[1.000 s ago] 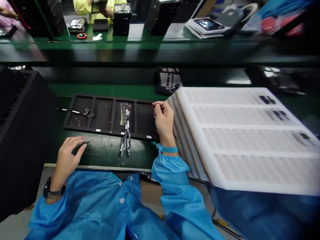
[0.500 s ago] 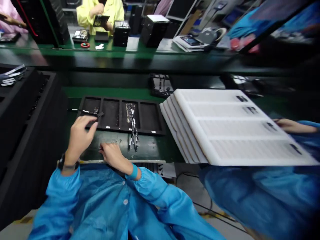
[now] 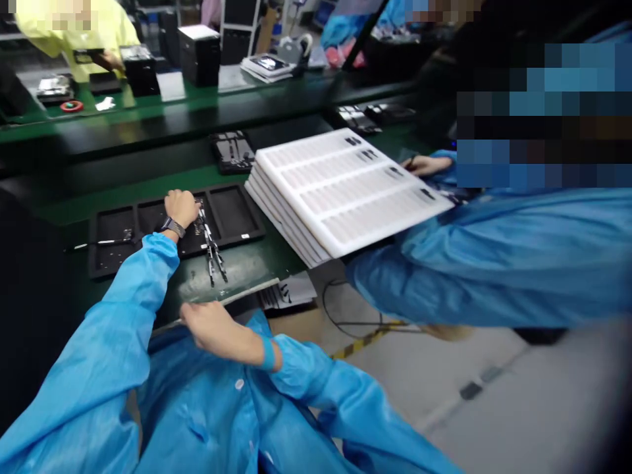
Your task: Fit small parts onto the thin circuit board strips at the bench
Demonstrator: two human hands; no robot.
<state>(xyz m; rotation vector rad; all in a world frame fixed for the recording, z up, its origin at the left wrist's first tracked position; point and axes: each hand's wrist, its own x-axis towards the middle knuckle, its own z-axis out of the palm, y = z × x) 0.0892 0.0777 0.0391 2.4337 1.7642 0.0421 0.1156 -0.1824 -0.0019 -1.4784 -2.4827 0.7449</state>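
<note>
left hand (image 3: 182, 207): fingertips curled, whatever lies beneath hidden | thin strips (image 3: 213, 255) beside those fingers: too small to identify | right hand (image 3: 212, 326): fingertips blurred

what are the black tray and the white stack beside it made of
Black tray: looks like moulded plastic, matte, with shallow formed compartments. White stack: probably foam trays, dull white, with thick rounded edges and ribbed slots.

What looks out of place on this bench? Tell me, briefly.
Two things. The stack of white trays is fanned unevenly and juts out over the edge of the green bench. A bundle of thin strips lies half out of the black tray, across its rim onto the bench, beside the left hand.
</note>
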